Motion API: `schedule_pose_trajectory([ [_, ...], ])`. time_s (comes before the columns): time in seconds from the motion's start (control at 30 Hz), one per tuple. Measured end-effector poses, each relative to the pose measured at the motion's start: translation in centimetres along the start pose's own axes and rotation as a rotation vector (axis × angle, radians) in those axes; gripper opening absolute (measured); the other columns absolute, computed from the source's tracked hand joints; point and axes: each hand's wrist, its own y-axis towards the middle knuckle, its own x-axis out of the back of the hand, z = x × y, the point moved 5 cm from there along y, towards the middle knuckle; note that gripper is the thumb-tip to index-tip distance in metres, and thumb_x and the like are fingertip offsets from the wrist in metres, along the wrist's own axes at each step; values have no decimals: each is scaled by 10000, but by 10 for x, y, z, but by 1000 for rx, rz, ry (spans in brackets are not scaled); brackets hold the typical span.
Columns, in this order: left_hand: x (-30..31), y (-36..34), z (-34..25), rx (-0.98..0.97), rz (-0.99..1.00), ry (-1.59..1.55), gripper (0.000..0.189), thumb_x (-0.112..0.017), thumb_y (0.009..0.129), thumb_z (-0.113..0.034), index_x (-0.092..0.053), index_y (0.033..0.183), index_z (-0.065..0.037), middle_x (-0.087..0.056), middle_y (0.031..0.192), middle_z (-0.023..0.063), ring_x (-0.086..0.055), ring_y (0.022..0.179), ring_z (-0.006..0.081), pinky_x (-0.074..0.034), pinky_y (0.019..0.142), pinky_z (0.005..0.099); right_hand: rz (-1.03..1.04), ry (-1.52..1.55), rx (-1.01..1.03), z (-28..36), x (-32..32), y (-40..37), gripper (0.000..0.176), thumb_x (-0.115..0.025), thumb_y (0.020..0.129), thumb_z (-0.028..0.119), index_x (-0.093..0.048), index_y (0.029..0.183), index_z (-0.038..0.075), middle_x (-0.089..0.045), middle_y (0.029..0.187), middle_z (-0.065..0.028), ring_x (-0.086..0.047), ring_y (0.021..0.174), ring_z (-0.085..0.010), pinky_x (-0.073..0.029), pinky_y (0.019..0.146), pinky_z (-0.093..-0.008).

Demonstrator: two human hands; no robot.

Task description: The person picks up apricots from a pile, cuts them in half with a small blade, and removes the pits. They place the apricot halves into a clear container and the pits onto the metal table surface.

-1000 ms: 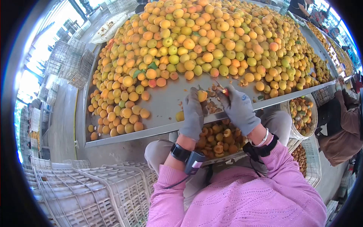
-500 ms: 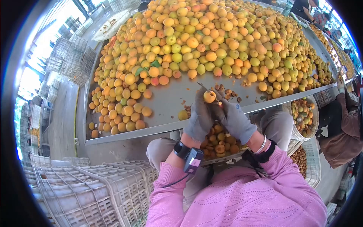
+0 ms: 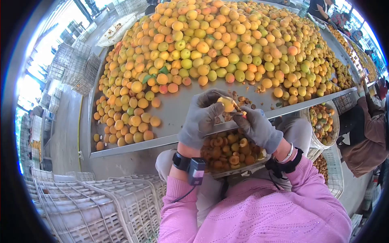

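Observation:
Between my two gloved hands is a yellow-orange apricot, cut open on its right side. My left hand is closed round the fruit, with its thumb against the near side. Close on the right, my right hand is closed on what looks like a small knife; only a red bit and a thin edge by the fruit show, the rest being hidden by fingers. Below the hands, a container of cut apricots sits at my lap. Dark pits and scraps lie on the metal table just beyond.
A big heap of apricots covers much of the table, whose raised metal rim runs before me. Right of my knee stands a fruit-filled bucket. White plastic crates are stacked at left. Another person's sleeve shows at right.
My hands have moved apart and slightly towards me. The left has turned, now holding the apricot from the left side. The dark blade tip seen beyond the fruit no longer shows there.

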Motion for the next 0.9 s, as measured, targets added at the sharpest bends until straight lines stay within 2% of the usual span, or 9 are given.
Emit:
schedule_pose_trajectory([
  [0.17, 1, -2, -3, -16, 63, 313, 493, -712, 863, -372, -601, 1117, 35, -657, 1041, 112, -635, 943, 190, -510, 835, 311, 56, -29, -7, 2, -4, -1, 303, -542, 981, 269, -586, 1047, -23, -619, 744, -166, -573, 653, -221, -459, 628, -344],
  [0.23, -6, 2, 20, -57, -107, -203, 408, -693, 897, -326, -628, 1083, 31, -682, 977, 101, -650, 905, 190, -522, 829, 316, -3, 154, -55, -6, -3, 0, 296, -535, 993, 261, -596, 1073, -17, -620, 748, -104, -528, 689, -127, -459, 642, -324],
  [0.37, -14, 0, 29, -38, -129, -269, 406, -689, 902, -325, -634, 1077, 36, -686, 980, 103, -652, 894, 182, -519, 817, 312, -25, 205, -51, -12, -1, -4, 293, -534, 1000, 254, -603, 1090, -17, -612, 756, -58, -478, 716, -80, -455, 637, -313],
  [0.47, -5, -2, 7, 39, -96, -148, 394, -700, 895, -316, -635, 1081, 25, -684, 974, 100, -648, 885, 173, -519, 816, 306, -7, 182, 1, -6, 4, -4, 300, -547, 993, 262, -611, 1065, -22, -607, 742, -72, -478, 696, -87, -449, 623, -316],
  [0.53, 2, 3, -10, 58, 45, 419, 385, -716, 884, -312, -641, 1079, 11, -683, 968, 92, -641, 884, 162, -514, 814, 294, 130, 34, -116, -16, 2, -6, 302, -556, 988, 260, -614, 1058, -28, -609, 735, -79, -474, 687, -90, -445, 616, -319],
  [0.67, 7, 1, -3, 152, -20, 582, 387, -729, 872, -305, -637, 1090, 2, -679, 967, 85, -634, 881, 160, -516, 805, 295, 63, 98, -63, -23, -7, -5, 307, -557, 986, 270, -621, 1050, -23, -586, 697, -74, -476, 674, -92, -441, 604, -318],
  [0.73, -5, -5, 15, 6, -136, -79, 388, -735, 867, -275, -625, 1106, 10, -675, 974, 82, -637, 899, 162, -523, 800, 296, -9, 110, -29, -26, -7, -4, 322, -553, 987, 287, -621, 1046, -22, -562, 668, -64, -472, 661, -94, -432, 590, -315],
  [0.83, -28, -3, 24, -67, -125, -328, 405, -714, 876, -317, -627, 1099, 10, -656, 948, 61, -613, 898, 144, -480, 819, 276, -71, 301, -37, -22, -11, -5, 327, -556, 984, 298, -623, 1034, -19, -533, 642, -60, -460, 650, -93, -425, 576, -316],
  [0.9, -19, -8, 17, -22, -126, -235, 398, -735, 853, -276, -628, 1097, 21, -658, 950, 67, -616, 895, 146, -484, 821, 276, -4, 230, -67, -18, -5, -8, 325, -559, 982, 294, -623, 1040, -19, -551, 657, -69, -472, 660, -95, -437, 592, -318],
])
